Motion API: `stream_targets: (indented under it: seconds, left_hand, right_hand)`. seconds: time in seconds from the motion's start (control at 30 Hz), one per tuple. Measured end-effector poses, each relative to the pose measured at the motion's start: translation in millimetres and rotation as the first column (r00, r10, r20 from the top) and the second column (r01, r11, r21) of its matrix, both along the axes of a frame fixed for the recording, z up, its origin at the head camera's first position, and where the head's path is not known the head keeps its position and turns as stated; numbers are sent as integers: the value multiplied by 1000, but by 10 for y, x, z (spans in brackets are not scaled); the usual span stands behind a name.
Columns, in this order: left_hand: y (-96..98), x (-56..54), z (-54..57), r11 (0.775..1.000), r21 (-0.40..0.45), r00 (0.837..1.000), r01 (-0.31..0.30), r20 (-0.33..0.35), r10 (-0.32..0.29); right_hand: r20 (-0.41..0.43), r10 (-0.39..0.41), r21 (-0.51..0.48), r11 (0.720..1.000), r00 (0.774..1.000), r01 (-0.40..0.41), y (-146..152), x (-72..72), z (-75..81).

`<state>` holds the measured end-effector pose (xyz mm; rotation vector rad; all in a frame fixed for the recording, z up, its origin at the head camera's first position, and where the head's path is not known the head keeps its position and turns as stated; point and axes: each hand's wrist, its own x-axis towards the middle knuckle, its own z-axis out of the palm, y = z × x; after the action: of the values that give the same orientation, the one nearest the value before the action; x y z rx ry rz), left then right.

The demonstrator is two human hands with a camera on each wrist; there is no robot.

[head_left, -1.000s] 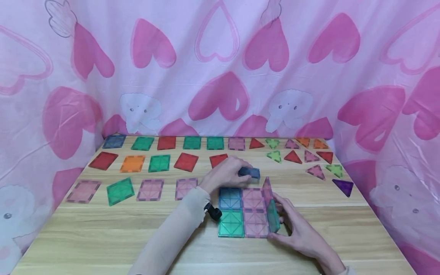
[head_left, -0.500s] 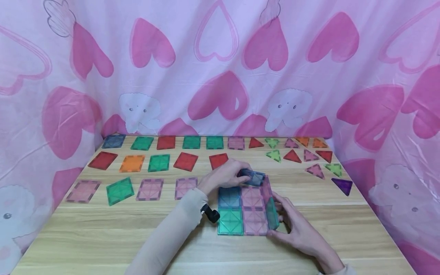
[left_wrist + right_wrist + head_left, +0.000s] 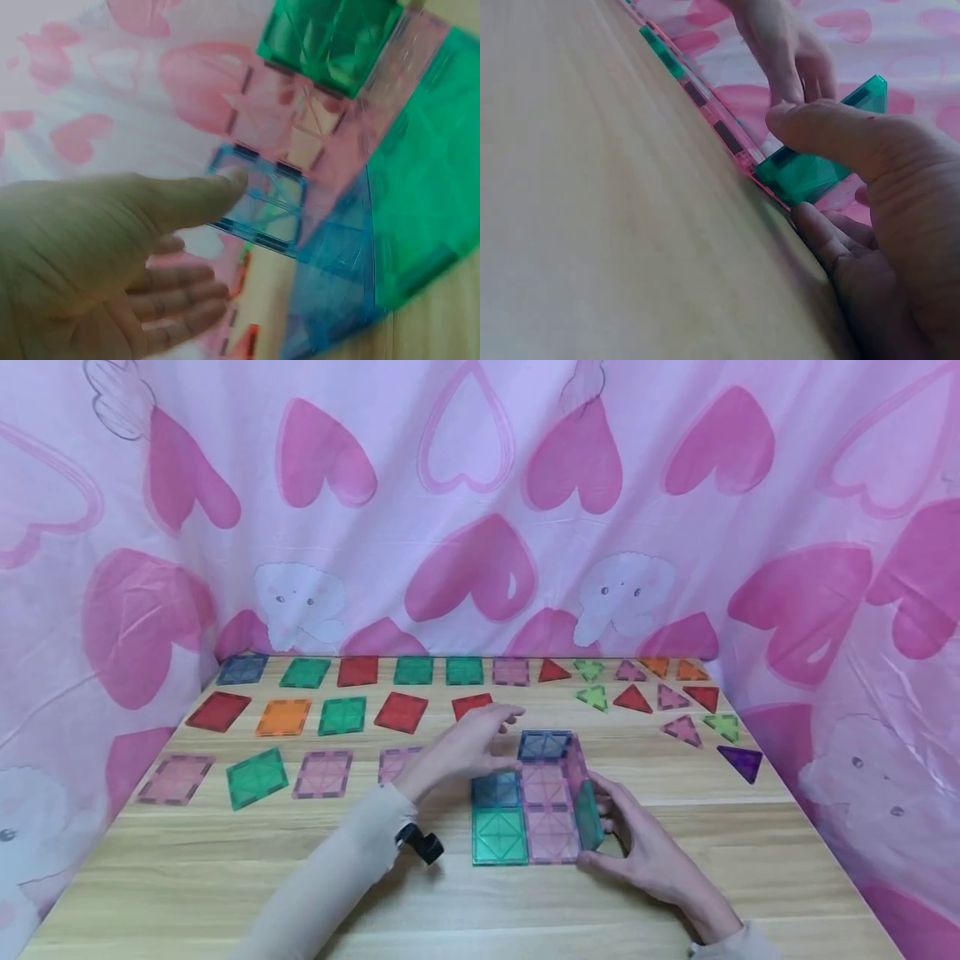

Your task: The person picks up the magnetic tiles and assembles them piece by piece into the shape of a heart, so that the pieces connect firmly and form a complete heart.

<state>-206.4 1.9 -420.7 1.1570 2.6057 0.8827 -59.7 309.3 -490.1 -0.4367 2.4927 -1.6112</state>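
A two-by-two base of magnetic tiles lies on the table, with a green tile [image 3: 499,837] and a blue tile [image 3: 495,789] on its left and two pink tiles [image 3: 552,837] on its right. Along the right side stand an upright pink tile [image 3: 575,762] and an upright green tile [image 3: 588,817]. Across the back of the far pink square stands a blue tile [image 3: 545,746]. My left hand [image 3: 468,745], fingers spread and holding nothing, is just left of it; its thumb overlaps that tile [image 3: 259,199] in the left wrist view. My right hand [image 3: 648,852] holds the upright green tile [image 3: 806,180] between thumb and fingers.
Rows of loose square tiles, such as an orange one [image 3: 283,717] and a green one [image 3: 257,778], lie at the left and back. Several small triangles, including a purple one [image 3: 741,763], lie back right. A pink heart-print curtain [image 3: 472,568] hangs behind the table.
My left hand brought the blue tile right and onto the base's back edge, let go of it and drew back left. The right hand stays at the green tile.
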Motion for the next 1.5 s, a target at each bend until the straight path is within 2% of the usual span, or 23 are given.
stream_targets:
  seconds: [0.07, 0.17, 0.33, 0.43, 0.57, 0.63, 0.77, 0.8, 0.83, 0.9, 0.97, 1.03, 1.07, 1.13, 1.23, 1.33, 1.5]
  left_hand:
    - [-111, 100, 37, 999, -21, 1000, -28, -14, 28]
    - [-241, 261, 33, 997, -69, 999, -47, -3, 47]
    - [-369, 481, -30, 983, -179, 997, -43, 62, 55]
    - [-384, 531, -92, 974, -223, 996, -43, 69, 60]
    - [-349, 521, -161, 969, -242, 997, -52, 47, 65]
    - [-323, 493, -173, 970, -236, 996, -55, 49, 69]
    - [-271, 388, -191, 975, -219, 998, -25, 50, 37]
    - [-260, 351, -194, 977, -212, 998, -12, 52, 23]
    - [-253, 273, -282, 980, -201, 1000, 4, 26, 1]
    - [-254, 192, -271, 984, -177, 999, 4, 38, 3]
    - [-263, 86, -248, 990, -141, 1000, -18, 14, 20]
    - [-283, -33, -222, 993, -98, 997, -66, -35, 63]
    - [-293, -58, -132, 991, -87, 994, -103, -36, 100]
    - [-317, -185, -141, 985, -73, 984, -159, -94, 152]
    - [-370, -322, -177, 971, -87, 971, -221, -114, 210]
    - [-426, -405, -225, 968, -108, 971, -226, -100, 215]
    - [-505, -471, -308, 972, -108, 974, -206, -116, 194]
  right_hand:
    - [-45, 34, -4, 999, 998, -34, 15, -32, -7]
    - [-97, 105, -46, 993, 990, -110, 51, -83, 0]
    - [-118, 192, -113, 972, 974, -206, 86, -182, 20]
    - [-118, 209, -124, 967, 971, -224, 95, -261, 23]
    - [-114, 241, -156, 954, 964, -257, 123, -369, 12]
    - [-111, 242, -167, 951, 964, -259, 145, -412, 5]
    - [-111, 207, -168, 960, 972, -223, 184, -468, -6]
    - [-110, 198, -166, 962, 974, -215, 188, -475, -7]
    - [-116, 195, -163, 963, 974, -213, 190, -480, -8]
    - [-113, 188, -163, 965, 976, -205, 183, -482, -3]
    - [-113, 187, -166, 965, 976, -204, 173, -478, 8]
    - [-121, 187, -167, 964, 975, -205, 160, -473, 19]
    - [-117, 184, -171, 964, 976, -202, 152, -471, 25]
    - [-114, 184, -176, 963, 976, -202, 139, -469, 29]
    - [-100, 186, -184, 962, 977, -202, 124, -466, 20]
    - [-94, 184, -183, 963, 978, -199, 119, -465, -1]
    - [-96, 185, -178, 964, 978, -199, 113, -480, -16]
